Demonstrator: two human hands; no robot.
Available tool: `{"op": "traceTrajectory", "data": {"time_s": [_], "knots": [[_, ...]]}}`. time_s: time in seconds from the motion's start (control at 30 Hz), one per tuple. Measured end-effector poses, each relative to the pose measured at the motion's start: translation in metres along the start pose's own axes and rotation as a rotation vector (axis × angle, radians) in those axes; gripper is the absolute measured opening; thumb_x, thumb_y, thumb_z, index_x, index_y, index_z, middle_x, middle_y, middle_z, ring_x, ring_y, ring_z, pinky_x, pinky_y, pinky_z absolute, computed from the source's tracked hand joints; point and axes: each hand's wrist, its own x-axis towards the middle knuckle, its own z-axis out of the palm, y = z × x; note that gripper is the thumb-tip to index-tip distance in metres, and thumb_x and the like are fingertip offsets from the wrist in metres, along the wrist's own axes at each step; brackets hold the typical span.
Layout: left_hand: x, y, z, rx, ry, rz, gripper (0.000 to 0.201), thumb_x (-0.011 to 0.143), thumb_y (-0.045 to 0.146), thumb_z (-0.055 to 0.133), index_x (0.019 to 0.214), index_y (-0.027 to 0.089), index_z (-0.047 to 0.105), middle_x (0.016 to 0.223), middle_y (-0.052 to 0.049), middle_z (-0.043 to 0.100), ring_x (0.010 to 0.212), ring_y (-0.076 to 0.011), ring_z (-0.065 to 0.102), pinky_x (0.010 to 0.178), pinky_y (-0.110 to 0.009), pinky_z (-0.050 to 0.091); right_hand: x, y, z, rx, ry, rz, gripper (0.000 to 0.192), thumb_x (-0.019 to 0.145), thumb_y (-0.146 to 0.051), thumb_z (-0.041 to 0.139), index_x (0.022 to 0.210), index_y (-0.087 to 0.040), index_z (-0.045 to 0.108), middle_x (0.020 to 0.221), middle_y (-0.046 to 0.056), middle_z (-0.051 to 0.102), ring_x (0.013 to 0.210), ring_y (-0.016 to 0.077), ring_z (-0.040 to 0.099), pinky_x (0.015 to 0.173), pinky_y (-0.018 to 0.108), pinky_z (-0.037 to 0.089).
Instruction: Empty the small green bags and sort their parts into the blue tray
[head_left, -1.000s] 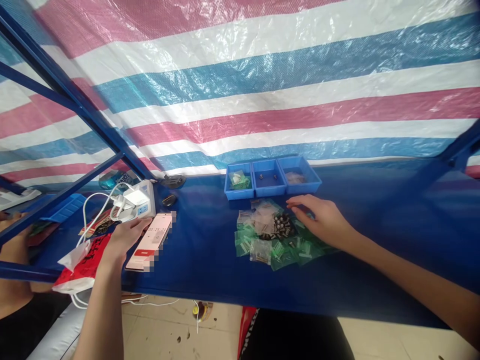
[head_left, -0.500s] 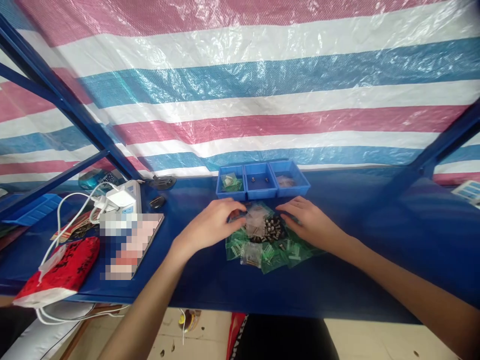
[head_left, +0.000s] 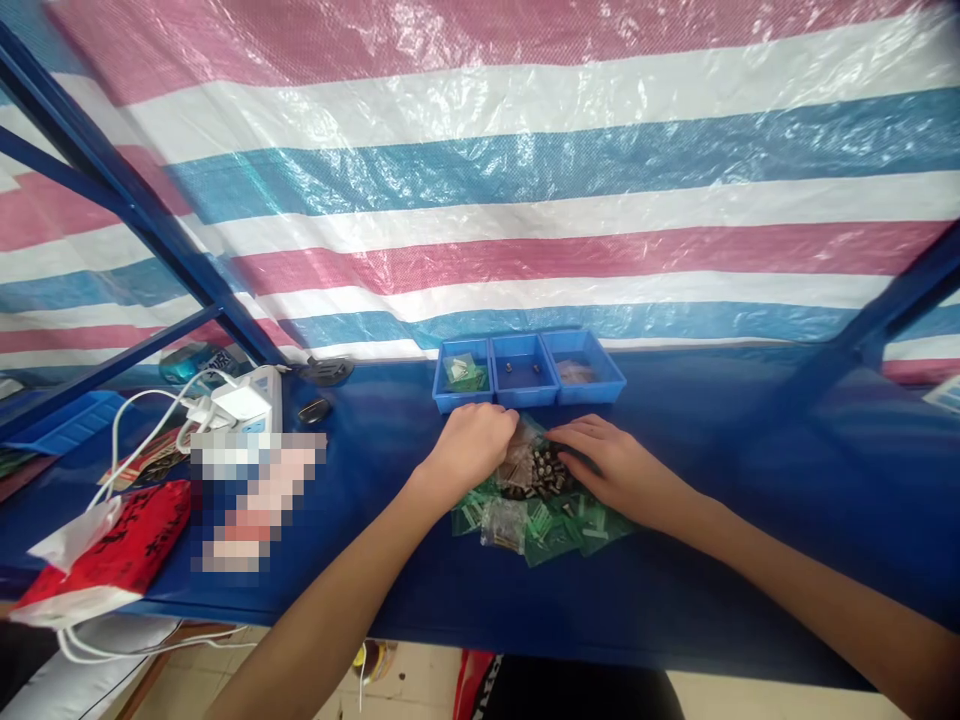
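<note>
Beneath the left hand [head_left: 476, 440] and the right hand [head_left: 619, 465] there is a smooth blue table [head_left: 750, 440]; well beyond them hangs a shiny plastic sheet [head_left: 525, 240] with red, white and blue stripes, and far left of them stands a dark blue metal frame [head_left: 176, 255]. The left hand has its fingers curled downward, and I cannot tell whether it grips something. The right hand is relaxed and unclosed, its thumb apart from the bent fingers. Between both hands lies a heap of small black and silver metal-looking parts [head_left: 547, 475], with flat green plastic packets [head_left: 551, 545] nearer than the hands, and three rectangular blue plastic trays [head_left: 525, 398] just beyond them
</note>
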Motion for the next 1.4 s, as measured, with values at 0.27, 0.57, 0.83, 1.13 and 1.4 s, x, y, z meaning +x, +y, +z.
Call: {"op": "traceTrajectory", "data": {"time_s": [0.27, 0.57, 0.83, 1.13, 1.4], "knots": [[-0.004, 0.003, -0.005, 0.006, 0.320, -0.045, 0.021, 0.102, 0.017, 0.044, 0.100, 0.014, 0.064, 0.092, -0.009, 0.071, 0.089, -0.0240, 0.067, 0.076, -0.034, 0.051, 0.009, -0.001, -0.005, 0.048, 0.077, 0.163, 0.033, 0.103, -0.032, 0.050, 0.133, -0.025, 0.060, 0.122, 0.010, 0.073, 0.107, 0.0298, 0.071, 0.085, 0.046, 0.061], [-0.005, 0.011, 0.003, -0.428, 0.615, 0.079, 0.021, 0.107, 0.023, 0.039, 0.111, 0.019, 0.059, 0.099, -0.005, 0.070, 0.088, -0.0172, 0.067, 0.077, -0.028, 0.052, 0.035, -0.026, -0.014, 0.343, 0.167, 0.265, 0.020, 0.099, -0.033, 0.056, 0.114, -0.025, 0.066, 0.102, 0.005, 0.078, 0.087, 0.0251, 0.074, 0.072, 0.037, 0.060], [-0.007, 0.020, 0.008, -0.363, 0.553, 0.147, 0.030, 0.104, 0.020, 0.040, 0.132, 0.022, 0.048, 0.112, -0.008, 0.062, 0.085, -0.0167, 0.066, 0.063, -0.024, 0.053, 0.022, -0.021, -0.009, 0.589, 0.248, 0.383, 0.021, 0.095, -0.041, 0.065, 0.105, -0.024, 0.069, 0.093, 0.005, 0.078, 0.083, 0.0253, 0.074, 0.070, 0.036, 0.060], [-0.006, 0.020, 0.013, -0.184, 0.523, 0.208, 0.033, 0.098, 0.017, 0.044, 0.130, 0.021, 0.055, 0.120, -0.011, 0.056, 0.089, -0.0183, 0.063, 0.060, -0.025, 0.054, 0.018, -0.018, -0.008, 0.759, 0.264, 0.431, 0.030, 0.089, -0.046, 0.072, 0.106, -0.025, 0.058, 0.082, 0.001, 0.074, 0.075, 0.0223, 0.071, 0.072, 0.036, 0.060], [-0.004, 0.020, 0.013, -0.190, 0.692, 0.195, 0.026, 0.105, 0.025, 0.045, 0.110, 0.021, 0.071, 0.107, -0.009, 0.066, 0.097, -0.0201, 0.064, 0.080, -0.033, 0.058, 0.018, -0.019, -0.011, 0.797, 0.259, 0.417, 0.035, 0.094, -0.047, 0.066, 0.122, -0.027, 0.059, 0.089, 0.003, 0.073, 0.084, 0.0234, 0.072, 0.069, 0.034, 0.060]]}}
